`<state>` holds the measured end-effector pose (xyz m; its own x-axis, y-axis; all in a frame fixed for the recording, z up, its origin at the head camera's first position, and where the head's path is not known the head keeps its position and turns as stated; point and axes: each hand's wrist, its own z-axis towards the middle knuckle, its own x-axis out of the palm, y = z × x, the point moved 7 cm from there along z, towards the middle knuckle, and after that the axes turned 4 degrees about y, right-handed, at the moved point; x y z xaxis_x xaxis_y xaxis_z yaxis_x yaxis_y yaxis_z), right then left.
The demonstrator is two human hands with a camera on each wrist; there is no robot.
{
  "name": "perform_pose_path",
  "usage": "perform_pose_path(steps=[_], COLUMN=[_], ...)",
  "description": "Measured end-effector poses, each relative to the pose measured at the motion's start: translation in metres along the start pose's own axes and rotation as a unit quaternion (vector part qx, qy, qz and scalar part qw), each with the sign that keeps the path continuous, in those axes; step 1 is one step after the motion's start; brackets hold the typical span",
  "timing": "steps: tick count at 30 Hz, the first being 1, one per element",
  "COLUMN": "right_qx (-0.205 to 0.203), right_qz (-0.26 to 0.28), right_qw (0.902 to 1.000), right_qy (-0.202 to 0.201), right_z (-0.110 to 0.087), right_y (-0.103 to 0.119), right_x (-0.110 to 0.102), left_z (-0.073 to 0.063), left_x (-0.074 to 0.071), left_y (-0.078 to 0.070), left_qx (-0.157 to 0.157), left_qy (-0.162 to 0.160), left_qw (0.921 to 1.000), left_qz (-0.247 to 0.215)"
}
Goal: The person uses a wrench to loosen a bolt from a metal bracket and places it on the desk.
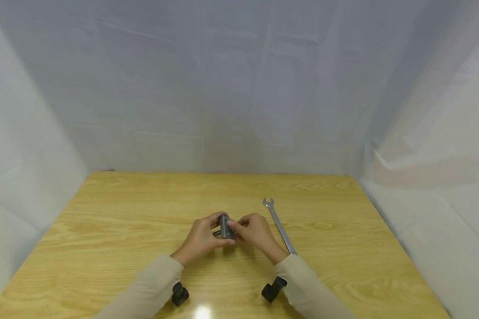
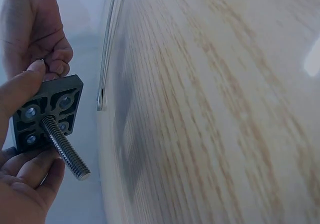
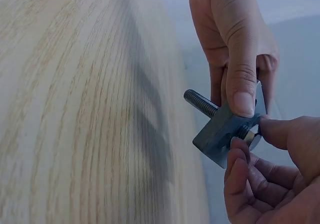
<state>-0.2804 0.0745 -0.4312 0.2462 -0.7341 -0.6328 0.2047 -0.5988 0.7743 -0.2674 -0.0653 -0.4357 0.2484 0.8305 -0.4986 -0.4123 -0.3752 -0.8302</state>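
My left hand (image 1: 201, 235) grips a dark grey square plate (image 1: 224, 227) by its edges, thumb on one side and fingers on the other. The left wrist view shows the ribbed face of the plate, with holes near its corners. From its middle a threaded bolt (image 2: 66, 148) sticks out at a slant. On the opposite face, my right hand (image 1: 259, 231) pinches the bolt head (image 3: 255, 141) between thumb and fingers; a little thread shows between head and plate in the right wrist view. Both hands are raised above the table.
A metal open-ended wrench (image 1: 280, 225) lies slanted on the wooden table (image 1: 143, 212), just right of my right hand, its near end by the sleeve. White sheeting (image 1: 231, 88) hangs behind the table and at both sides. Each wrist wears a small black camera (image 1: 179, 293).
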Motion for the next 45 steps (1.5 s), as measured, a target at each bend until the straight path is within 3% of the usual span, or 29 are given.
perform_pose_path(steps=[2,8,14,20,28,41,45], right_qx=[-0.01,-0.089,-0.155,-0.181,-0.133,-0.001,0.001], right_qz=[-0.004,-0.011,-0.011,-0.037,0.035,0.046,0.045], right_qw=[0.9999,0.996,0.9878,0.9828,0.9902,0.9981,0.9983], right_qy=[-0.001,-0.001,0.011,0.007,0.027,0.04,0.036], right_z=[0.001,0.003,-0.002,-0.005,-0.003,0.004,0.005], right_y=[0.002,0.009,0.015,0.018,0.011,-0.011,-0.011], right_x=[-0.001,-0.003,-0.003,-0.003,-0.002,0.003,0.005], left_z=[0.001,0.002,0.0,-0.001,0.0,-0.001,-0.002], left_x=[0.0,-0.004,-0.003,-0.004,-0.005,-0.003,-0.003], left_y=[0.0,-0.001,-0.002,-0.002,0.0,0.0,-0.001], left_qx=[-0.002,-0.016,-0.022,-0.031,-0.032,-0.03,-0.025], left_qy=[-0.001,-0.006,0.008,0.012,0.003,0.0,0.001], left_qw=[1.0,0.9998,0.9995,0.9989,0.9991,0.9995,0.9996], left_qz=[0.0,-0.01,-0.022,-0.034,-0.027,0.003,0.01])
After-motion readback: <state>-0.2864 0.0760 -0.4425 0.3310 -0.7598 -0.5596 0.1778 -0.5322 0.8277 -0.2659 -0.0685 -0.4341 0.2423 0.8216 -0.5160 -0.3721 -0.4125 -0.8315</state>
